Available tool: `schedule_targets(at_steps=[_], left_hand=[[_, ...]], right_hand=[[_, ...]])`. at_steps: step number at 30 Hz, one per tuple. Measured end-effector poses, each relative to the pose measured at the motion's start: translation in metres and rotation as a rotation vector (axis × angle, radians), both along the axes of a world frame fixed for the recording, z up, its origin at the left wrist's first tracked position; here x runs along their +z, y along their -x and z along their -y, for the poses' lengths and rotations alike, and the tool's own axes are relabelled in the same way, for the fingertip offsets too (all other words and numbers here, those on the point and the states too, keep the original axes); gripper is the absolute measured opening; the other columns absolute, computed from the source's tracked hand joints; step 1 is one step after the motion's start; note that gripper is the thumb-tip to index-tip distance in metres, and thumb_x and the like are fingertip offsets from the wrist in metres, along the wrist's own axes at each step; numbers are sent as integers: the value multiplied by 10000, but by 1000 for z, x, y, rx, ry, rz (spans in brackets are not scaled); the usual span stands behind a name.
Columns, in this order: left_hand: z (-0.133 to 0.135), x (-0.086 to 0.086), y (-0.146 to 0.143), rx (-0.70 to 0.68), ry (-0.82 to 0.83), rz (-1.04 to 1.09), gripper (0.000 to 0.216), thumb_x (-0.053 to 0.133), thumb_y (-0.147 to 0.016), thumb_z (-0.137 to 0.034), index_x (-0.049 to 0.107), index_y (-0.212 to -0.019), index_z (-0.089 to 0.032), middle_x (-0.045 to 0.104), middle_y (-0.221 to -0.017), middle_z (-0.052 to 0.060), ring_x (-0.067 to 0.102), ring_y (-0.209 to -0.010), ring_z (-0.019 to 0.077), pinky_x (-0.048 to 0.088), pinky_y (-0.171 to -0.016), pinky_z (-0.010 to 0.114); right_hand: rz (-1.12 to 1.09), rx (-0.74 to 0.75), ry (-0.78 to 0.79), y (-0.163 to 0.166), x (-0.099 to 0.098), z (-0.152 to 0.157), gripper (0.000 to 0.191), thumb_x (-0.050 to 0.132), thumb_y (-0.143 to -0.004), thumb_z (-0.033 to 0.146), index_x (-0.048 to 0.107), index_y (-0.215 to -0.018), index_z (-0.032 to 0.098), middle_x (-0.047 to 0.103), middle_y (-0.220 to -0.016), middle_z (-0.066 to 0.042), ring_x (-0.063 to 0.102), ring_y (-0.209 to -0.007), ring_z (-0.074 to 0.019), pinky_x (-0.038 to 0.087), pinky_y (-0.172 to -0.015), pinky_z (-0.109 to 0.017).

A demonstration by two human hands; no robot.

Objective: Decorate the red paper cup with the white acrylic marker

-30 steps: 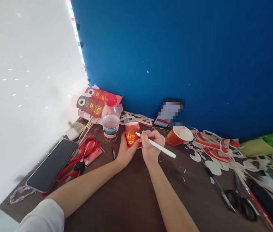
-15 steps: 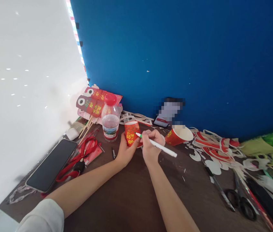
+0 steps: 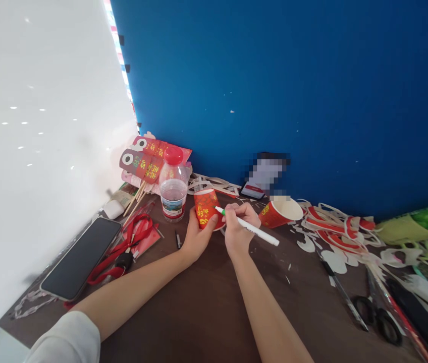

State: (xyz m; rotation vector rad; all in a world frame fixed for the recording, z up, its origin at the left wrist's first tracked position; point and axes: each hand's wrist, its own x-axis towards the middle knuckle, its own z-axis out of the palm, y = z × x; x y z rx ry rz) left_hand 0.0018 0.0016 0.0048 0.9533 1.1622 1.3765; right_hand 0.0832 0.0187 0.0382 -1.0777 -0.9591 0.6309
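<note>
A red paper cup [image 3: 205, 205] with yellow lettering is gripped by my left hand [image 3: 196, 237], thumb across its front and fingers round its left side. My right hand [image 3: 241, 227] pinches a white marker pen [image 3: 260, 233] with a green collar, its tip at the cup's right side; whether it touches I cannot tell. Just right of my right hand, a second red paper cup [image 3: 269, 216] lies tilted with its white inside showing. A clear plastic bottle [image 3: 173, 194] with a red cap stands left of the held cup.
A phone [image 3: 81, 259] and a red ribbon [image 3: 138, 237] lie on the left. Red paper fish shapes on sticks [image 3: 144, 169] stand behind the bottle. Another phone [image 3: 263, 176] leans on the blue panel [image 3: 274, 91]. Paper scraps [image 3: 338, 234], a pen [image 3: 344, 290] and scissors [image 3: 378, 317] lie right.
The cup has tilted slightly in my left hand, its rim shifting a little left. The marker pen and my right hand have moved slightly to the right.
</note>
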Motion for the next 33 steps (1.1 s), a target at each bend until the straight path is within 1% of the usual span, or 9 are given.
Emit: schedule_targets(at_steps=[10,15,17,20,23,26,29,30,33], left_hand=[[0,-3,1,-9,1,16,499,673,-753,-456,470,-1120,-186,624,-1049,54,609,-950,163,475,-888,290],[0,-1,1,-55,-2,49,532,673,-747,-477,484,-1142,-174,616,-1098,78,605,-1013,194,473,-934,324],[1,1,2,-71,2,47,571,689,-736,-467,485,-1183,-177,604,-1155,91,591,-1071,216,461,-967,343],[1,2,3,-94,1,37,652,728,-705,-428,455,-1252,-200,587,-1219,92,574,-1124,231,455,-987,351],[1,1,3,-101,-2,18,686,751,-677,-385,427,-1256,-208,584,-1205,89,597,-1067,217,474,-954,351],[0,-4,3,-117,-34,-60,630,764,-650,-365,475,-1185,-199,581,-1154,84,604,-1016,211,483,-928,358],[1,-7,4,-116,-101,-178,616,794,-611,-337,537,-1156,-208,563,-1166,78,564,-1097,230,442,-995,368],[1,-7,4,-128,-97,-181,659,805,-596,-335,523,-1180,-214,567,-1150,76,571,-1083,229,454,-976,362],[3,-6,5,-221,-40,-132,729,815,-581,-360,466,-1205,-218,596,-1022,47,618,-902,188,511,-801,304]], right_hand=[[0,-26,6,-1,0,0,319,611,-729,263,360,-552,175,493,-489,54,472,-474,-62,412,-536,-203],[-72,-53,-4,-3,-2,-2,333,641,-745,361,404,-612,168,510,-500,56,506,-480,-67,440,-550,-201],[-134,-46,-54,-7,-1,-5,356,601,-772,446,429,-636,165,529,-540,43,516,-477,-67,434,-520,-199],[-214,-9,-139,-15,9,-8,455,454,-824,589,464,-657,166,504,-534,36,480,-420,-64,412,-463,-207],[-245,-59,-143,-26,23,-10,544,388,-824,679,468,-648,170,416,-450,53,445,-382,-68,386,-437,-208],[-156,-73,-95,-40,29,-10,461,551,-795,580,483,-632,155,440,-471,52,466,-425,-56,388,-466,-193],[-62,-4,-49,-55,24,-7,351,710,-702,431,501,-680,150,521,-556,51,512,-497,-54,419,-524,-192],[-26,10,-39,-61,21,-5,334,733,-680,402,517,-700,148,544,-579,44,534,-521,-63,427,-534,-198],[26,53,-35,-76,13,4,303,740,-679,368,532,-717,150,555,-575,37,575,-555,-91,457,-565,-224]])
